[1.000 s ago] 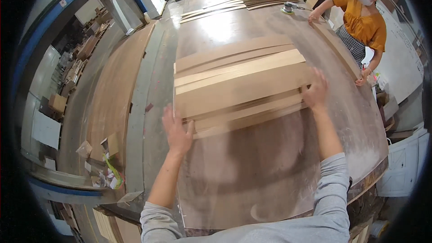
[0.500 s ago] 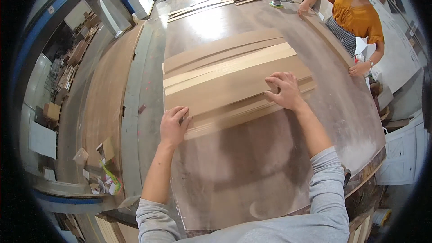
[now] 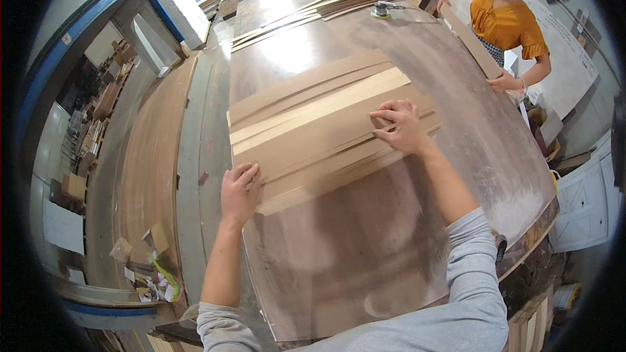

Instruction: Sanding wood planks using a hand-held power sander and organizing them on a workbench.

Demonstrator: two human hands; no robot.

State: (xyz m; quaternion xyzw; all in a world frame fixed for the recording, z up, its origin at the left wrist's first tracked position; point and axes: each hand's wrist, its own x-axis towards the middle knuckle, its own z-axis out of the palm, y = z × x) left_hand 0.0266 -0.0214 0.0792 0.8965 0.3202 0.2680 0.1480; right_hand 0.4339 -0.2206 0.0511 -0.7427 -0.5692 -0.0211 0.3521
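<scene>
Several thin, flat wooden boards lie overlapped in a stack in front of me, some tan and one paler strip (image 3: 326, 107) among them. My left hand (image 3: 240, 195) is closed at the near left corner of a wide tan board (image 3: 319, 127), fingers curled over its end. Near that board's right end, my right hand (image 3: 401, 127) pinches the near edge, fingers on top and thumb in front. More narrow boards (image 3: 339, 179) show below it, on the side nearer me.
The stack rests on a large brown worktable (image 3: 352, 248). Farther back lie loose strips (image 3: 345, 6) and a sander (image 3: 381, 10). At the far right a person in an orange top (image 3: 505, 23) holds a long board (image 3: 473, 45). A lower wooden surface (image 3: 153, 163) runs along the left.
The view has shifted slightly, and more of the narrow boards on my side of the wide board show now. Both my hands keep their places on it. The other person's long board has tilted steeper.
</scene>
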